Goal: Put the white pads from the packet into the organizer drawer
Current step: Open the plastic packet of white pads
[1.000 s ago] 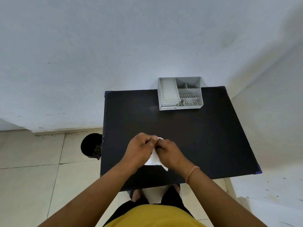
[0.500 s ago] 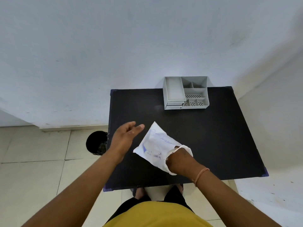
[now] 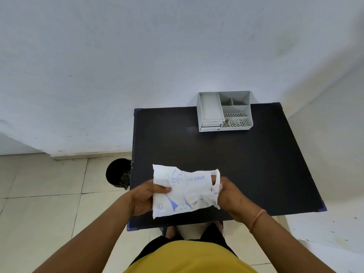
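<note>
Person seen from above, yellow top [image 3: 189, 259], black trousers [image 3: 157, 244] below it, bare forearms with no sleeves, thin orange band [image 3: 257, 220] around the right wrist, left hand [image 3: 145, 200] and right hand [image 3: 231, 196] bare, dark sandals on the feet.

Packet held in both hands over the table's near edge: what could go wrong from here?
1. The packet is held over the near edge of the table, with the right hand at its torn end; loose contents could spill to the floor.
2. The left hand pinches only the other end, so a hard pull may tear the packet further.
3. The organizer sits at the far edge with its drawers shut; one hand must let go to open one.
</note>
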{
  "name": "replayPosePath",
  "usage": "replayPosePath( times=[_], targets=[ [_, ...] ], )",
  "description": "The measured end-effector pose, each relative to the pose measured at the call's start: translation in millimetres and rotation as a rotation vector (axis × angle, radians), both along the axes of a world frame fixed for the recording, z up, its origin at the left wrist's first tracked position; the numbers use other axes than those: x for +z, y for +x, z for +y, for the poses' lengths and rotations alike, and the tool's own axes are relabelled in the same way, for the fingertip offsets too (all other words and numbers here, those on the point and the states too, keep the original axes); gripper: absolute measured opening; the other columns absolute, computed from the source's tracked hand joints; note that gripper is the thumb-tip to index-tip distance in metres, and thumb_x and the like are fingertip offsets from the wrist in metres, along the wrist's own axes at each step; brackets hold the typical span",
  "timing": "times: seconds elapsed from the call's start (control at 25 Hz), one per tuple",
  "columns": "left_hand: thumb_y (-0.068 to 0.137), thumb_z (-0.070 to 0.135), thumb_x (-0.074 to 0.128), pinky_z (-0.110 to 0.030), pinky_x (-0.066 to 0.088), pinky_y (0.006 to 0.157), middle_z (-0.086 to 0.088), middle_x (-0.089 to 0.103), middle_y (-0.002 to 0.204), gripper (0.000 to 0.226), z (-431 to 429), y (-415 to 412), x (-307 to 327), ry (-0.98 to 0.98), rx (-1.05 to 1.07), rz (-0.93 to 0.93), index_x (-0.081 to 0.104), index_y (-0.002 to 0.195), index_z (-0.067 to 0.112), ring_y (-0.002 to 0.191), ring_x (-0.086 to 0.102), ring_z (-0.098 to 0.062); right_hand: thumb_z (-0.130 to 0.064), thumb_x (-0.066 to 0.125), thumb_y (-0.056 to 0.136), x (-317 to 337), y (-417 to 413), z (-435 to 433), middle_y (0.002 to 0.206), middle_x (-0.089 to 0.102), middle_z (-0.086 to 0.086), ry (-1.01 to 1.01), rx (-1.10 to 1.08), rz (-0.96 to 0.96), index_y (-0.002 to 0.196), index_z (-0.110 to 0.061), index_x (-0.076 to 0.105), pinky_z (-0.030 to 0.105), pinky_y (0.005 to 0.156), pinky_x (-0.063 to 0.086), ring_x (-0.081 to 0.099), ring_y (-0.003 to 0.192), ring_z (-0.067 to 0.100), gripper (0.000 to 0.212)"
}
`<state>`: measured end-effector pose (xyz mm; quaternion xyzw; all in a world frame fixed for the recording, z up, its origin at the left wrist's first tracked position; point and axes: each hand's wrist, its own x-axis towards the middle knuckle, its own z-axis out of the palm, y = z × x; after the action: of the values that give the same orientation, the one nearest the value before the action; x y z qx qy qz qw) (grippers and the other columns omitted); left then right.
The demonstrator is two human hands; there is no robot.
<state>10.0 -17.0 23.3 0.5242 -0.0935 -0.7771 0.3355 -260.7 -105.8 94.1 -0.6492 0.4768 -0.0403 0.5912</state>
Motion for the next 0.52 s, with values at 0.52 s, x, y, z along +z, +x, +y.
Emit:
replayPosePath(
  times=[0.52],
  targets=[
    [0.093,0.003,0.072,-0.063,0.051,0.11,-0.026,0.07,0.139,0.049,6,-8,0,0.008,-0.036,0.018,0.065,0.141,0.005,0.125,0.068,-0.048,0.006,0.046,0.105,-42,1,2,0.069,0.066,0.002,0.39,-0.355,-0.024,0.081,-0.011,0.063,0.018,0.059,0.056,0.067,0.062,0.013,0.034]
  ],
)
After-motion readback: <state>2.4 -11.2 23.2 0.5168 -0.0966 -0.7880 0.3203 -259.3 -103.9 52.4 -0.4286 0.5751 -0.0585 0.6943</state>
